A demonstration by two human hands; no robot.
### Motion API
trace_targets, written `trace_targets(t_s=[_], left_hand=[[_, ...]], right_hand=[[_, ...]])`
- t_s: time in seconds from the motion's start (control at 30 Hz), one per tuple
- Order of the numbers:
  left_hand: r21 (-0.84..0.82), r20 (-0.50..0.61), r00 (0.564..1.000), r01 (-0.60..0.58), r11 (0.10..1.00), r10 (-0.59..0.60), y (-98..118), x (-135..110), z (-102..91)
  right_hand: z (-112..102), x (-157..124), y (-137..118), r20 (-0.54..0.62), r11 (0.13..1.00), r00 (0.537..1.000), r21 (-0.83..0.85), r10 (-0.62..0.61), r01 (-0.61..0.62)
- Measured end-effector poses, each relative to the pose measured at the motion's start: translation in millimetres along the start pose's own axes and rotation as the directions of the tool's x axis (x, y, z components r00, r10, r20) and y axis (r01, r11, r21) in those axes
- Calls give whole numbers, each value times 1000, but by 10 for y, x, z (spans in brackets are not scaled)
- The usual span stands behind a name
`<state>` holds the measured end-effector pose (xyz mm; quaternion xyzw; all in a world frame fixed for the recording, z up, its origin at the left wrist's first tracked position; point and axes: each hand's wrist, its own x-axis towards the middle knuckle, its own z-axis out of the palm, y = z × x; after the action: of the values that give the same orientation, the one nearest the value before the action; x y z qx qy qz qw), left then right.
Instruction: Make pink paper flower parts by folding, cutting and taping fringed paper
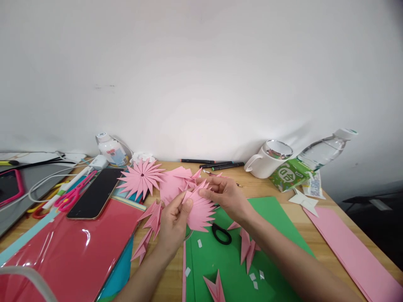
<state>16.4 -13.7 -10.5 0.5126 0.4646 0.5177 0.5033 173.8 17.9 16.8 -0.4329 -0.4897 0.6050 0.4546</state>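
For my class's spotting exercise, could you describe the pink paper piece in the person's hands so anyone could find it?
Find the big green sheet. Over its far left part, the left hand and right hand hold a folded pink paper piece with a fan of sharp points. Unlike the dark-centred pink star to its left, it is in both hands.

Bare left forearm (145, 268) slants up from 7 o'clock towards 1; the left hand (173, 222) pinches, left thumb (187, 206) pointing to 1 o'clock; the right forearm (283, 247), also bare, reaches in from 5 o'clock towards 10, wrist (244, 213) nearly straight; the right hand (229, 195) sits at 2 o'clock from the left, right thumb (209, 195) and curled fingers (217, 181) pinching, tips turned towards 9 o'clock
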Motion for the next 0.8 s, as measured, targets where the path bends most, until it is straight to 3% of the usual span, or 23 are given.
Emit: trace_targets(t_s=[0.07,0.13,0.2,0.27,0.33,0.4,0.47,0.53,0.63,0.73,0.8], left_hand=[[34,-81,997,-14,999,16,-22,15,-9],[126,-173,977,-104,986,125,-65,35,-40],[321,-271,901,-248,914,340,-117,56,-87],[520,-213,790,-406,752,574,-155,76,-140],[634,-56,646,-566,527,761,-170,95,-185],[649,118,525,-683,335,843,-164,109,-213],[620,256,464,-752,224,848,-148,117,-224],[597,353,443,-785,166,824,-127,119,-221],[590,416,452,-794,143,789,-96,117,-205],[560,428,475,-807,187,769,-76,104,-196],[528,408,518,-806,269,752,-71,87,-190]], right_hand=[[-26,21,-27,-46,1000,999,7,-28,28],[-48,19,-53,-104,999,994,-18,-34,32],[-50,-15,-74,-117,999,993,-31,6,-9],[-19,-78,-86,-79,998,995,10,62,-62],[49,-157,-81,-5,987,994,115,111,-109],[136,-231,-51,81,954,989,263,126,-143],[213,-285,6,97,910,989,390,110,-140],[260,-317,77,39,881,993,460,109,-114],[269,-342,166,-51,862,991,500,122,-81],[243,-365,190,-101,855,991,517,92,-27],[228,-377,181,-128,858,990,513,64,10]])
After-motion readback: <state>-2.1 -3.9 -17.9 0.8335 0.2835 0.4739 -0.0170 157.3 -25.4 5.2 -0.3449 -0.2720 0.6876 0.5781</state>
